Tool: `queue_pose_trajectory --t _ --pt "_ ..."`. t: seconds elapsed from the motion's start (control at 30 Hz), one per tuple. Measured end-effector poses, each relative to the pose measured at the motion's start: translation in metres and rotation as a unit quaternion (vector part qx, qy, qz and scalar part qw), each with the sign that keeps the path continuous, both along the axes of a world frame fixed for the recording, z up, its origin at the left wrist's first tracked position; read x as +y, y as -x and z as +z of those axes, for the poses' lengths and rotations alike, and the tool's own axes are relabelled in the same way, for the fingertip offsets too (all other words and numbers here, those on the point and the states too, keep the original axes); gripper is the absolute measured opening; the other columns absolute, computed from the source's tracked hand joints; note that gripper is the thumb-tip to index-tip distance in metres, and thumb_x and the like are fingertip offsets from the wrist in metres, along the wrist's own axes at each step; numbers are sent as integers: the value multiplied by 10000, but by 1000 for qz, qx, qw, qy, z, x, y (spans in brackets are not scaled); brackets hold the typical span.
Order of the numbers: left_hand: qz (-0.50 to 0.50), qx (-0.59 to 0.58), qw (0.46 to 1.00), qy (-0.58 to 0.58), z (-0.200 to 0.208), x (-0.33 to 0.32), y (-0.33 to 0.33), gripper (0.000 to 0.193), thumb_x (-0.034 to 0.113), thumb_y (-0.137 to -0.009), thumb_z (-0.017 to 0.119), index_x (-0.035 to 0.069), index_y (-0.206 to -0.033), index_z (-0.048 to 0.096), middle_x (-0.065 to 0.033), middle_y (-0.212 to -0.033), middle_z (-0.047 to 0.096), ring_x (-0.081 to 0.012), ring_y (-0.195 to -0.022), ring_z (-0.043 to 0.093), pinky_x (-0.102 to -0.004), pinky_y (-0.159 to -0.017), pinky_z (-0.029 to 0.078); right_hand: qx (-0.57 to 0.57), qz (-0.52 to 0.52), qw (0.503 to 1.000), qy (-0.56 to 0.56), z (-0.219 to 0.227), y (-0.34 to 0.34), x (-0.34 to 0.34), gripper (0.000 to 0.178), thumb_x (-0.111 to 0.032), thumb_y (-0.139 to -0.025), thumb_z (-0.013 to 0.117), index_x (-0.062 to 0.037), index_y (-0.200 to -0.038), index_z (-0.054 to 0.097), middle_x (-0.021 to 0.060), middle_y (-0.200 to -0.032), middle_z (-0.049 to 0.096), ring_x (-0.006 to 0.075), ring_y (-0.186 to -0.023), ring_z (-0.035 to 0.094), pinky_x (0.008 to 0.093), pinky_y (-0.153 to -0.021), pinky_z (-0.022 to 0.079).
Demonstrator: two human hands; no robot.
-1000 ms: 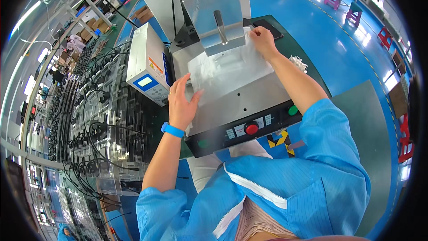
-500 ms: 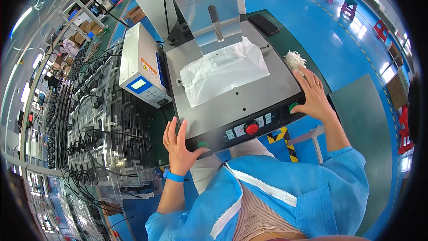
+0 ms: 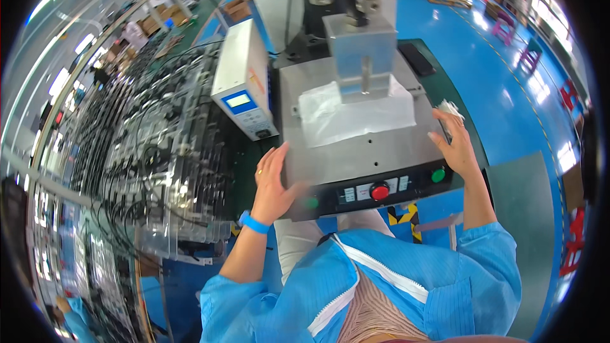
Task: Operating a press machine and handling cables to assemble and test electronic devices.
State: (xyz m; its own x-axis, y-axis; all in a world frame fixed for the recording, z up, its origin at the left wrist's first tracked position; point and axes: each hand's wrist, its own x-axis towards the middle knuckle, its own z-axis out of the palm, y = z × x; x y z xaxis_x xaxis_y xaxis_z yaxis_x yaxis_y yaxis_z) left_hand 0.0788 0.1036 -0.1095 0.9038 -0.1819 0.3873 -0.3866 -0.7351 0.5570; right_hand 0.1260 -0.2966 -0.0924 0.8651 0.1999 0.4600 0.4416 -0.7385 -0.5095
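A white sheet of thin fabric-like material (image 3: 356,121) lies on the grey metal plate (image 3: 330,164) of a bench press machine. The machine's metal block (image 3: 361,47) stands down over the sheet's far middle part and hides it there. My left hand (image 3: 270,184) is open at the plate's near left corner, its blurred thumb beside the left green button (image 3: 310,202). Over the plate's right edge is my right hand (image 3: 457,146), open, fingers apart, above the right green button (image 3: 438,175). Both hands are empty. Between the buttons sits a red knob (image 3: 379,191).
A white control box (image 3: 244,79) with a lit screen stands left of the plate. Clear plastic trays with black cables (image 3: 159,152) fill the left side. White scraps (image 3: 451,109) and a dark phone (image 3: 416,59) lie on the right of the green table.
Both thumbs have come off the green buttons, and my right hand has lifted away. The metal block has come down toward the white sheet. The whole view has shifted.
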Motion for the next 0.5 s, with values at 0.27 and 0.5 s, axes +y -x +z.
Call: queue_pose_trajectory --t 0.27,0.5 --pt "-28 -21 998 45 13 -16 -47 595 274 -750 695 54 -1265 494 -171 -1132 594 -316 -1021 556 -358 -877 431 93 4 991 -99 -3 -47 35 393 -28 -804 579 -50 -1193 536 46 -1030 587 162 -861 523 254 -797 397" --pt "4 96 981 168 17 -27 -64 343 201 -799 654 36 -1098 623 -121 -1094 615 -241 -949 573 -310 -846 445 94 17 971 -218 3 -56 47 182 9 -807 564 -13 -978 623 11 -868 580 91 -709 450 201 -665 374"
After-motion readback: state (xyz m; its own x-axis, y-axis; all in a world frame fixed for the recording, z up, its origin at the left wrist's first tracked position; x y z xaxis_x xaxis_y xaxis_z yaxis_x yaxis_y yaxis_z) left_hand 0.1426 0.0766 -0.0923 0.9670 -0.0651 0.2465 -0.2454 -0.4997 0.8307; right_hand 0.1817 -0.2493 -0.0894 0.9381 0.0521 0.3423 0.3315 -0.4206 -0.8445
